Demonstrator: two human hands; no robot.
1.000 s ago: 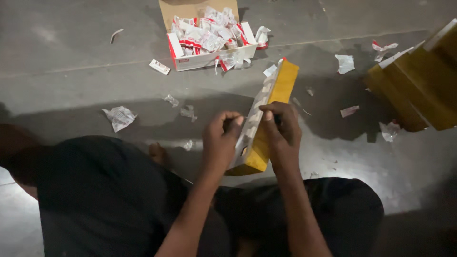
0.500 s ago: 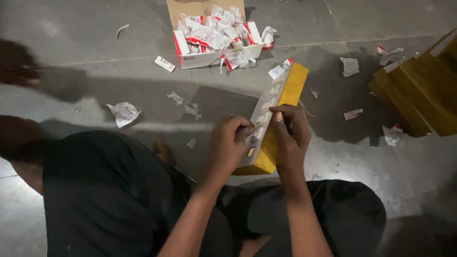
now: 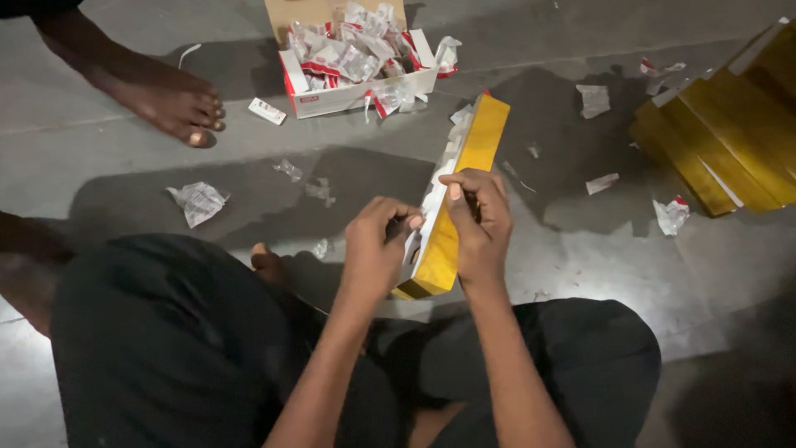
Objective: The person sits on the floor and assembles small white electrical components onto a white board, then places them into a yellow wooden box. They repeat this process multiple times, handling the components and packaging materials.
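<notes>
On the grey floor, between the seated person's knees, a long yellow carton stood propped at a slant, its near end low by the lap and its far end pointing away. Along its left edge ran a row of small white packets, seen edge-on.

The right hand was wrapped over the middle of the carton, fingers curled across its top and thumb on the packet side, gripping it closed. The left hand lay just left of the carton, fingers bent tight and pinching at something against the packet row; what it pinched was too small to tell.

Beyond the carton's far end stood an open box heaped with crumpled red-and-white wrappers. A loose small packet lay just left of that box. Left of the carton, a crumpled wrapper lay on the floor, and smaller scraps were scattered to the carton's right. Farther right of the carton, a stack of yellow cartons leaned together. Far left of the carton, beyond the wrapper, another person's bare foot was planted on the floor.
</notes>
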